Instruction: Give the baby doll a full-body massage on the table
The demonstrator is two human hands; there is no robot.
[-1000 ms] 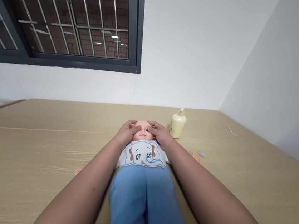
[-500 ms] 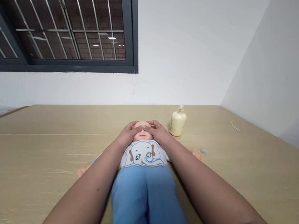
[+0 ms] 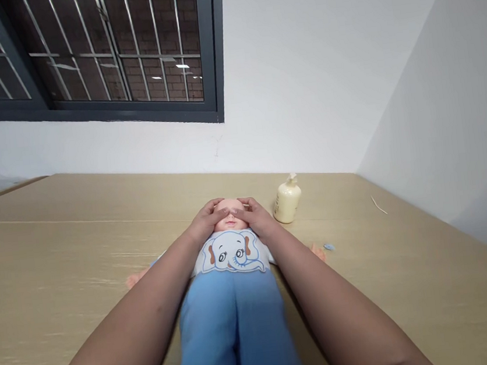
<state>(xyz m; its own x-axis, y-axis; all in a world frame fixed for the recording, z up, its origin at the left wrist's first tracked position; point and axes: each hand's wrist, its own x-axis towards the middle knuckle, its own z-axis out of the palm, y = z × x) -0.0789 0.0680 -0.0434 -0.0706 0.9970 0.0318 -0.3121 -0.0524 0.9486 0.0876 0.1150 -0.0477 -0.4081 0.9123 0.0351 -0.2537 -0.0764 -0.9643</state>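
Note:
A baby doll [image 3: 235, 306] lies on its back on the wooden surface, its feet end toward me. It wears blue trousers and a white top with an elephant print [image 3: 234, 252]. My left hand [image 3: 207, 220] cups one side of the doll's head [image 3: 230, 224], and my right hand [image 3: 256, 216] cups the other. Both thumbs rest across the eye area and hide it; the mouth stays visible between them. My fingers curve round toward the top of the head. The doll's own hands [image 3: 136, 276] stick out beyond my forearms.
Right of the head stands a cream pump bottle [image 3: 287, 202]. A small blue piece [image 3: 329, 247] lies by the doll's hand, and a thin pale strip [image 3: 378, 205] farther right. White walls [image 3: 294, 83] and a barred window [image 3: 118, 50] rise behind.
The view has shifted very slightly. Both hands keep the same hold on the doll's head, with thumbs over the eyes.

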